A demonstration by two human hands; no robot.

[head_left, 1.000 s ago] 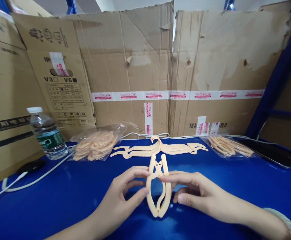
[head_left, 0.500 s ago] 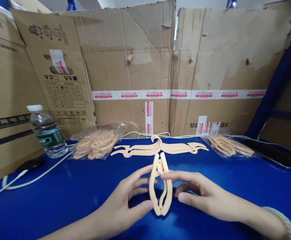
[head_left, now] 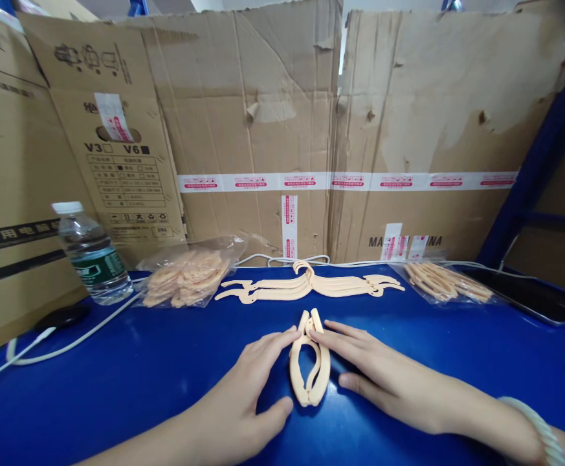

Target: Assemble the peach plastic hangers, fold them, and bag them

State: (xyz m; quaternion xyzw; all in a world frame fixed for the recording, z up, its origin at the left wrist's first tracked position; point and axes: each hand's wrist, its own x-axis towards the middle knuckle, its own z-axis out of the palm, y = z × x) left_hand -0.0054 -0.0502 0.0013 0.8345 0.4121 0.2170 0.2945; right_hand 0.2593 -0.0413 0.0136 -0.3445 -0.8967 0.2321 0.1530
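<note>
A folded cream plastic hanger [head_left: 310, 358] lies flat on the blue tabletop [head_left: 117, 382] between my two hands. My left hand [head_left: 253, 382] rests flat beside its left edge, fingers stretched out, fingertips touching the hanger's top end. On the other side, my right hand [head_left: 379, 375] lies flat too, its index fingertip at the hanger's top. Neither hand grips it. Behind it sits a small pile of unfolded cream hangers [head_left: 309, 285].
A water bottle [head_left: 92, 254] stands at the left, next to a clear bag of cream parts [head_left: 185, 275]. Another bag of parts [head_left: 444, 281] and a dark tablet [head_left: 529, 294] lie at the right. A white cable [head_left: 59, 343] runs across the left. Cardboard walls [head_left: 282, 129] close the back.
The folded hanger was held upright between my fingertips; it now lies flat on the table, and both hands have flattened out beside it.
</note>
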